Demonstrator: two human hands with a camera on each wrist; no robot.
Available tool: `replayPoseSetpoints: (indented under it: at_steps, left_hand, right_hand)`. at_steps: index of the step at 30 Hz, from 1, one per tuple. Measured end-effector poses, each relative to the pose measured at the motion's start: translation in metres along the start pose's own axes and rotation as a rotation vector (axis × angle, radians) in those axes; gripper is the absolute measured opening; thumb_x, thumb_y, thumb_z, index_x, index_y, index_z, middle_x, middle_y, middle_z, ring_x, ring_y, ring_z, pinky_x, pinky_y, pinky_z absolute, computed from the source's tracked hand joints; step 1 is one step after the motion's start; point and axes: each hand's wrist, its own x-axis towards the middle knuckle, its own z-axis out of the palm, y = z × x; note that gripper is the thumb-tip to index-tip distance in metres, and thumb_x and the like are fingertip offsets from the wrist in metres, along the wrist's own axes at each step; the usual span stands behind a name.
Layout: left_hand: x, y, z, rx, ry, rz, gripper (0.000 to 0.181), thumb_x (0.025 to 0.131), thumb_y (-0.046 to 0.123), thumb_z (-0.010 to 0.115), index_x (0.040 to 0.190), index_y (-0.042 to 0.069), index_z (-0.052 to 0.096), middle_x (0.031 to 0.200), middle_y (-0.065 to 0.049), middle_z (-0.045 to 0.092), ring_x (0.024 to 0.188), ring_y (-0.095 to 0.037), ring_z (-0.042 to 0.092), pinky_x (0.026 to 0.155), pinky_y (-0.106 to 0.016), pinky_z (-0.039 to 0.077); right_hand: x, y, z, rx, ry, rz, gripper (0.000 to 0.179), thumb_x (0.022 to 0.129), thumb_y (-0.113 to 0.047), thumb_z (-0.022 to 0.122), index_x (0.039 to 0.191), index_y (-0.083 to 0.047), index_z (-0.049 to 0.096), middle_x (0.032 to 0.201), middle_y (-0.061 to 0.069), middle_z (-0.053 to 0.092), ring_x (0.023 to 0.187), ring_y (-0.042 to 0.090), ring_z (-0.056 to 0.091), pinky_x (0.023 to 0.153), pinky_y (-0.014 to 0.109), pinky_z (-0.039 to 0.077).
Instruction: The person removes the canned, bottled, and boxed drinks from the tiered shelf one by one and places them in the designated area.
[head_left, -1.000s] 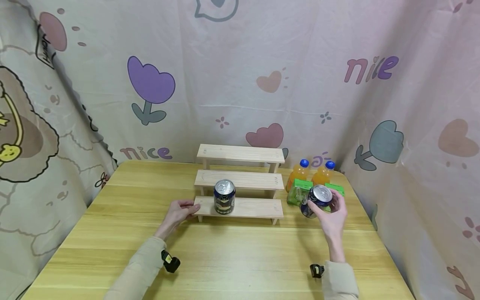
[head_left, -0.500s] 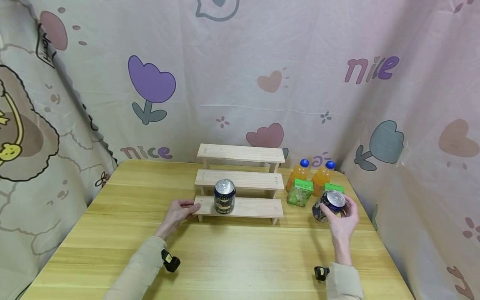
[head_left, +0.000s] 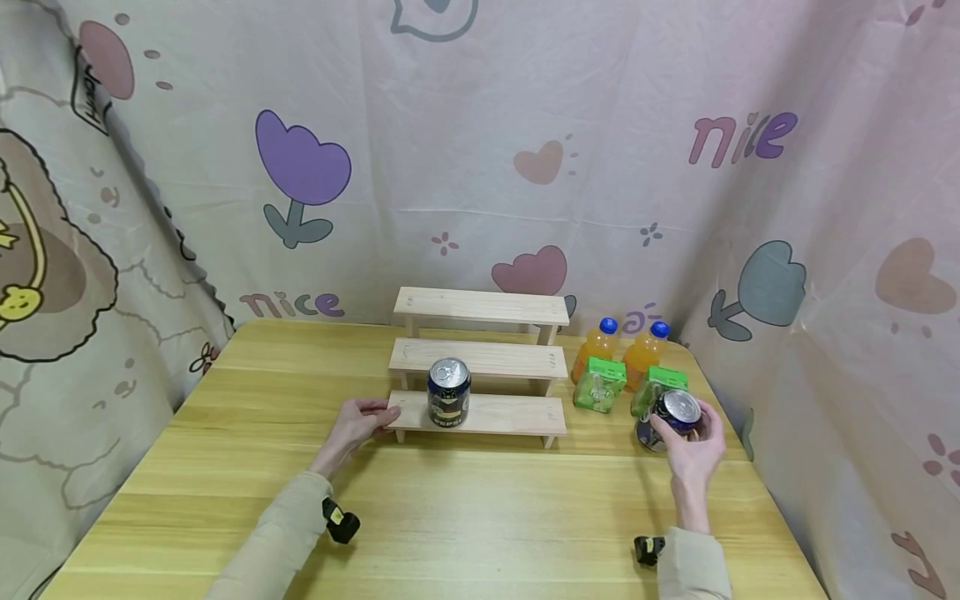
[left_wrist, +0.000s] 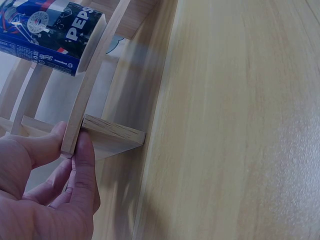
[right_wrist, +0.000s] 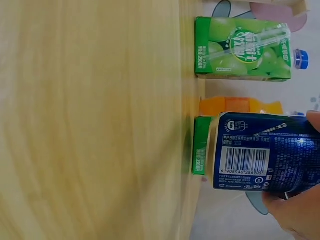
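Note:
A three-tier wooden display stand [head_left: 517, 415] stands on the table, and a dark blue Pepsi can [head_left: 448, 393] rests upright on its lowest step. At that step's left end, my left hand [head_left: 354, 429] pinches the board between thumb and fingers, as the left wrist view shows, with the first Pepsi can [left_wrist: 55, 32] farther along the board. To the right of the stand, my right hand [head_left: 696, 446] grips a second Pepsi can [right_wrist: 255, 152] round its side, slightly tilted. Its base is close over the table, and it partly hides a green juice carton [head_left: 660, 382] behind it.
Another green juice carton [head_left: 600, 385] stands between the stand and the held can. Two orange drink bottles with blue caps, a left bottle [head_left: 596, 346] and a right bottle [head_left: 641, 354], stand behind the cartons. A printed curtain [head_left: 450, 167] hangs behind the table.
My right hand has moved the held can to the right and a little toward me, from in front of the left carton to in front of the right one. My left hand stays put.

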Motion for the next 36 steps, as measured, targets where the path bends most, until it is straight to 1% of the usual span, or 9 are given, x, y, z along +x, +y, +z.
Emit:
replayPoseSetpoints:
  at_steps: [6, 10, 14, 19, 27, 29, 31, 34, 36]
  left_hand:
    - [0.0003, -0.0007, 0.0002, 0.016, 0.006, -0.005, 0.041, 0.094, 0.008, 0.070, 0.123, -0.019, 0.057, 0.088, 0.000, 0.071, 0.073, -0.003, 0.064, 0.068, -0.018, 0.058]
    - [0.0011, -0.0006, 0.0002, 0.010, 0.005, -0.003, 0.042, 0.093, 0.008, 0.071, 0.123, -0.019, 0.057, 0.089, -0.001, 0.071, 0.073, -0.003, 0.064, 0.067, -0.017, 0.057]
    - [0.0010, 0.0001, -0.0001, -0.004, 0.003, -0.004, 0.043, 0.093, 0.008, 0.071, 0.123, -0.019, 0.057, 0.090, -0.002, 0.071, 0.073, -0.003, 0.064, 0.066, -0.017, 0.057]
    - [0.0008, -0.0001, -0.0003, 0.001, 0.001, -0.002, 0.042, 0.094, 0.007, 0.070, 0.124, -0.019, 0.057, 0.090, -0.003, 0.071, 0.074, -0.004, 0.065, 0.067, -0.018, 0.058]
    - [-0.0006, -0.0010, 0.0000, 0.000, -0.006, -0.001, 0.043, 0.094, 0.006, 0.069, 0.126, -0.020, 0.056, 0.094, -0.006, 0.072, 0.075, -0.005, 0.065, 0.069, -0.018, 0.058]
    - [-0.0011, -0.0009, -0.0001, -0.005, -0.011, -0.001, 0.043, 0.095, 0.006, 0.068, 0.126, -0.020, 0.055, 0.093, -0.005, 0.072, 0.075, -0.005, 0.065, 0.070, -0.018, 0.059]
    - [-0.0018, -0.0002, 0.0001, -0.017, -0.016, 0.000, 0.043, 0.095, 0.006, 0.068, 0.126, -0.020, 0.055, 0.092, -0.005, 0.072, 0.075, -0.005, 0.066, 0.070, -0.019, 0.059]
    - [-0.0027, 0.0005, -0.0003, -0.027, -0.029, 0.003, 0.044, 0.095, 0.006, 0.068, 0.127, -0.021, 0.053, 0.092, -0.004, 0.072, 0.075, -0.006, 0.066, 0.071, -0.020, 0.060]
    - [-0.0028, 0.0009, -0.0006, -0.028, -0.030, 0.004, 0.044, 0.095, 0.006, 0.068, 0.127, -0.021, 0.053, 0.093, -0.005, 0.072, 0.075, -0.006, 0.066, 0.071, -0.020, 0.060]
  right_hand:
    - [0.0030, 0.0030, -0.0024, -0.055, -0.006, 0.049, 0.070, 0.074, 0.013, 0.078, 0.134, -0.012, 0.053, 0.135, 0.001, 0.055, 0.132, 0.019, 0.049, 0.120, 0.039, 0.039]
    - [0.0040, 0.0046, -0.0041, -0.069, -0.011, 0.075, 0.070, 0.075, 0.012, 0.078, 0.134, -0.014, 0.052, 0.140, 0.005, 0.053, 0.134, 0.021, 0.048, 0.119, 0.036, 0.040]
    - [0.0044, 0.0061, -0.0049, -0.084, -0.013, 0.077, 0.067, 0.075, 0.011, 0.079, 0.131, -0.016, 0.054, 0.136, 0.001, 0.054, 0.128, 0.016, 0.051, 0.113, 0.025, 0.045]
    - [0.0046, 0.0072, -0.0051, -0.123, -0.009, 0.059, 0.065, 0.075, 0.008, 0.080, 0.130, -0.014, 0.054, 0.133, 0.001, 0.056, 0.116, 0.009, 0.053, 0.090, 0.006, 0.045]
    - [0.0059, 0.0093, -0.0036, -0.152, -0.012, 0.024, 0.070, 0.075, 0.008, 0.080, 0.137, -0.004, 0.050, 0.137, 0.012, 0.055, 0.104, 0.001, 0.053, 0.081, 0.000, 0.043]
    - [0.0062, 0.0098, -0.0031, -0.166, -0.017, 0.014, 0.071, 0.076, 0.007, 0.079, 0.140, -0.003, 0.049, 0.137, 0.012, 0.054, 0.107, 0.004, 0.054, 0.084, 0.002, 0.044]
    - [0.0057, 0.0093, -0.0031, -0.181, -0.035, -0.011, 0.072, 0.077, 0.007, 0.078, 0.142, -0.001, 0.046, 0.141, 0.015, 0.053, 0.119, 0.013, 0.055, 0.100, 0.009, 0.046]
    - [0.0038, 0.0073, -0.0031, -0.216, -0.049, -0.071, 0.074, 0.079, 0.005, 0.077, 0.144, 0.001, 0.042, 0.147, 0.020, 0.048, 0.137, 0.031, 0.046, 0.121, 0.033, 0.037]
    - [0.0012, 0.0039, -0.0032, -0.231, -0.055, -0.115, 0.077, 0.079, 0.001, 0.078, 0.146, 0.001, 0.041, 0.152, 0.023, 0.043, 0.145, 0.038, 0.036, 0.126, 0.049, 0.026]
